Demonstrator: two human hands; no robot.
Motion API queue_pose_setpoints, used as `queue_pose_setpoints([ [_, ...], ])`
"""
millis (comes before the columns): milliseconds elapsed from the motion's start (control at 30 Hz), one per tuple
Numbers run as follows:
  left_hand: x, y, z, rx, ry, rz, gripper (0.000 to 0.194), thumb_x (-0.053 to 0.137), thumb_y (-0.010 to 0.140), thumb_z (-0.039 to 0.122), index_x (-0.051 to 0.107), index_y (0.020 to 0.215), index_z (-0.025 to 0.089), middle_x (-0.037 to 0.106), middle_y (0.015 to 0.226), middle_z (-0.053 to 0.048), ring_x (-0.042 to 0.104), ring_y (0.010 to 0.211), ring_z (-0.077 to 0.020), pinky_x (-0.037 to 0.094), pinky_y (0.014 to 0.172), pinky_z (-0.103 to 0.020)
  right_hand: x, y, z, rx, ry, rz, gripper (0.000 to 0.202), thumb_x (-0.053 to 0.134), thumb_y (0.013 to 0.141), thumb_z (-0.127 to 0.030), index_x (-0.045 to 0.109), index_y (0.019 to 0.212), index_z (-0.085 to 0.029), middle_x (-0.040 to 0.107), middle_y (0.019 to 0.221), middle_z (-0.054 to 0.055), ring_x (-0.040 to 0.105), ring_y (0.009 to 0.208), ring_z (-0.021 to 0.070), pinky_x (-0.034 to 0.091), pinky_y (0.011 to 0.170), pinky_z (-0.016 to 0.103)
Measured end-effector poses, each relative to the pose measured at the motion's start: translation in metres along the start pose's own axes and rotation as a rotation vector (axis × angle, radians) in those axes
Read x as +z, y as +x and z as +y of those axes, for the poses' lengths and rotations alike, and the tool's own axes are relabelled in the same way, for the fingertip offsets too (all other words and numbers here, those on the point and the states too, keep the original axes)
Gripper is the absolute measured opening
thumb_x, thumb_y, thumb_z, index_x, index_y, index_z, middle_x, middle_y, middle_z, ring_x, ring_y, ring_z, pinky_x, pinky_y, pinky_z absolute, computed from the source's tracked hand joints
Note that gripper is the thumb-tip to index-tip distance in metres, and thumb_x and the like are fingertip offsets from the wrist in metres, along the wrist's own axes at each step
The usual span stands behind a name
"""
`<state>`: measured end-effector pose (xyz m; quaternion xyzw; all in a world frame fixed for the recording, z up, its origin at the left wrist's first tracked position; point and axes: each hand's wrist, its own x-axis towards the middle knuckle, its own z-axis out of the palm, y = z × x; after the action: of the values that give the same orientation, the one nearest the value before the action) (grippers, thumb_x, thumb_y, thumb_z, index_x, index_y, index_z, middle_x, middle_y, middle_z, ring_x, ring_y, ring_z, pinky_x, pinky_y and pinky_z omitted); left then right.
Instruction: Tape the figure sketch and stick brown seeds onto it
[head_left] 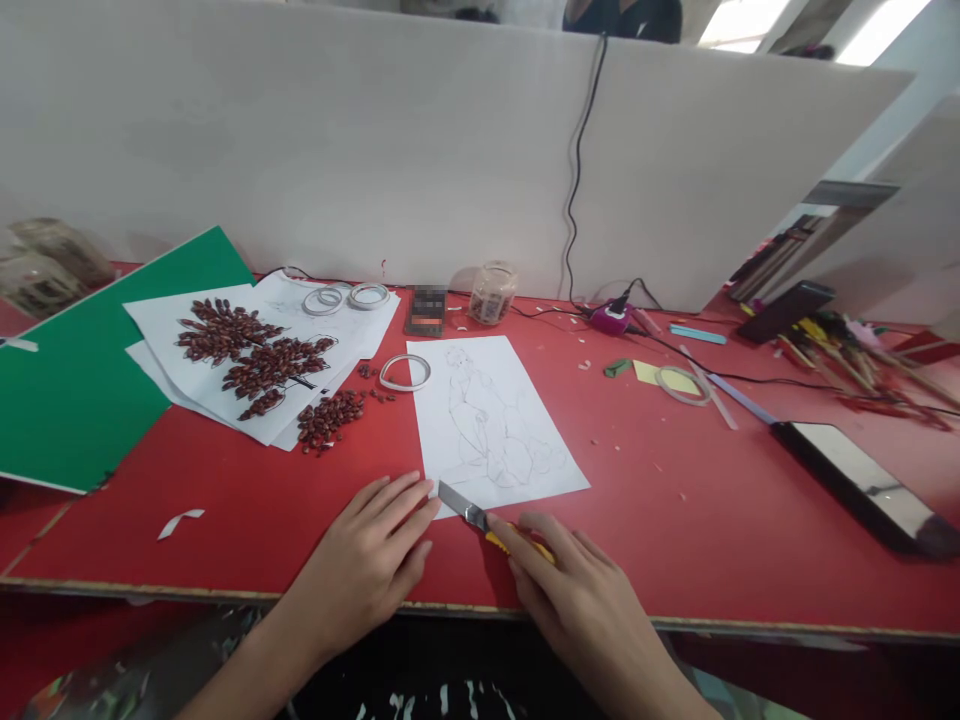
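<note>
A white sheet with a pencil drawing of a figure lies flat on the red table. My right hand is closed round a yellow box cutter, whose long blade reaches over the sheet's lower left corner. Fingers stretched out, my left hand rests flat on the table, its fingertips near that corner and the blade's tip. I cannot tell whether they touch the paper. A roll of white tape lies across the sheet's upper left edge.
Brown seeds lie heaped beside papers bearing a seed picture. A green board is at left. At the back stand a jar and a phone-like device. A purple socket trails cables; a dark-framed tablet-like object lies right.
</note>
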<state>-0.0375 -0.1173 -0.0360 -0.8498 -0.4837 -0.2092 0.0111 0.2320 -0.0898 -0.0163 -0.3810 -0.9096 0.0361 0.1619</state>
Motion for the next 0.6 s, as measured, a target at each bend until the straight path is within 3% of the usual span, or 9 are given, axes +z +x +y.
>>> queue_pose_setpoints([
  [300, -0.0003, 0.0008, 0.0020, -0.034, -0.038, 0.025, 0.038, 0.046, 0.100, 0.019, 0.059, 0.134, 0.016, 0.059, 0.144, -0.011, 0.051, 0.137, -0.0285, 0.049, 0.111, -0.052, -0.0029, 0.0029, -0.0034, -0.055, 0.007, 0.010, 0.046, 0.041, 0.093, -0.007, 0.063, 0.132, -0.019, 0.071, 0.107, 0.010, 0.068, 0.079, 0.0181, 0.054, 0.065, 0.029],
  [600, -0.0008, 0.0024, 0.0009, -0.024, -0.031, 0.020, 0.033, 0.046, 0.099, 0.016, 0.064, 0.126, 0.018, 0.060, 0.143, -0.010, 0.053, 0.135, -0.0290, 0.050, 0.109, -0.053, 0.0020, -0.0008, -0.0043, -0.022, -0.034, 0.009, 0.045, 0.040, 0.095, -0.009, 0.061, 0.134, -0.020, 0.070, 0.108, 0.011, 0.070, 0.082, 0.0198, 0.055, 0.068, 0.031],
])
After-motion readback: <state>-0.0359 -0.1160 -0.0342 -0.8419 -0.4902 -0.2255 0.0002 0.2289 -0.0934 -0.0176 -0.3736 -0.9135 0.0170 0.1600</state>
